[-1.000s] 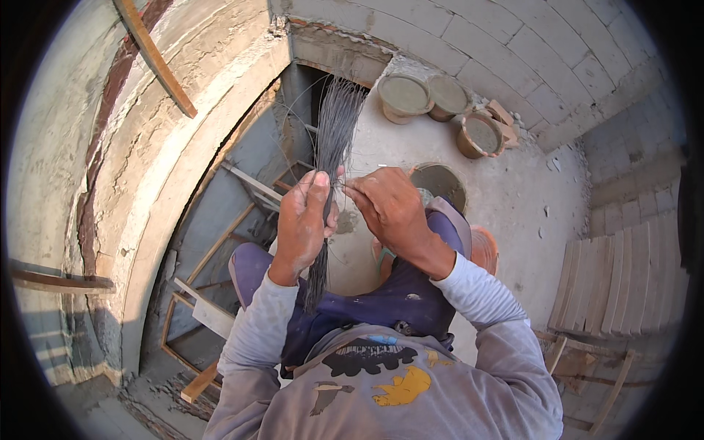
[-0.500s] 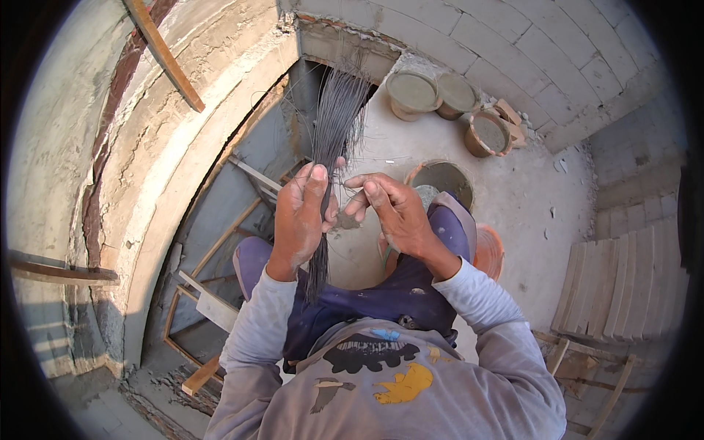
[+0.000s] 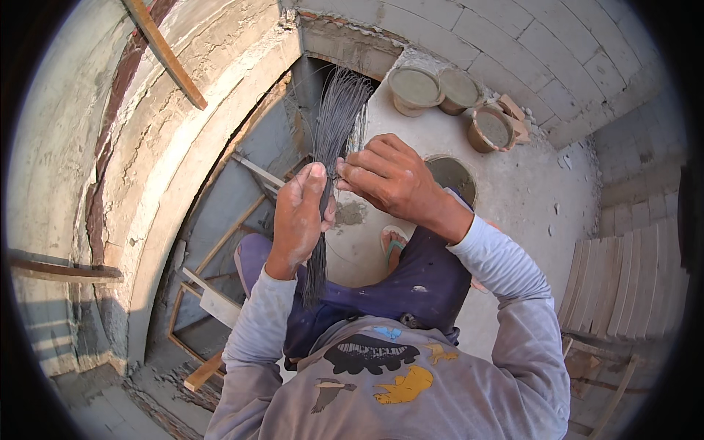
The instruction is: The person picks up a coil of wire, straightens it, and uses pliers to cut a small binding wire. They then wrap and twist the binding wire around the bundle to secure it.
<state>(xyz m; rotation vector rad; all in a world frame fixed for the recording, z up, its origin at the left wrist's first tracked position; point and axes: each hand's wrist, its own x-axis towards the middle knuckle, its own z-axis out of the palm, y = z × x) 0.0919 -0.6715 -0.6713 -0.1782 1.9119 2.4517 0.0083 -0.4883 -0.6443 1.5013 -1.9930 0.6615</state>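
A long bundle of thin dark wire [image 3: 341, 110] stands lengthwise before me, its far end fanned out and its near end hanging down by my thigh. My left hand [image 3: 293, 224] is closed around the bundle's middle, thumb on top. Against the right side of the bundle, just beside the left thumb, my right hand [image 3: 396, 180] pinches with fingers closed. At its fingertips there seems to be wire at the bundle's waist; how many strands it holds is too small to tell.
Several containers of grey mortar stand ahead: a bucket [image 3: 416, 89] by the block wall [image 3: 506, 44] and a wider tub [image 3: 452, 180] by my right knee. On my left is an opening with a wooden frame [image 3: 220, 253]. Stacked panels [image 3: 623, 282] lean at right.
My right hand has turned over and moved in to the bundle, from loosely parted fingers to a pinch. My right knee has shifted inward, showing a sandalled foot. The left hand keeps its hold.
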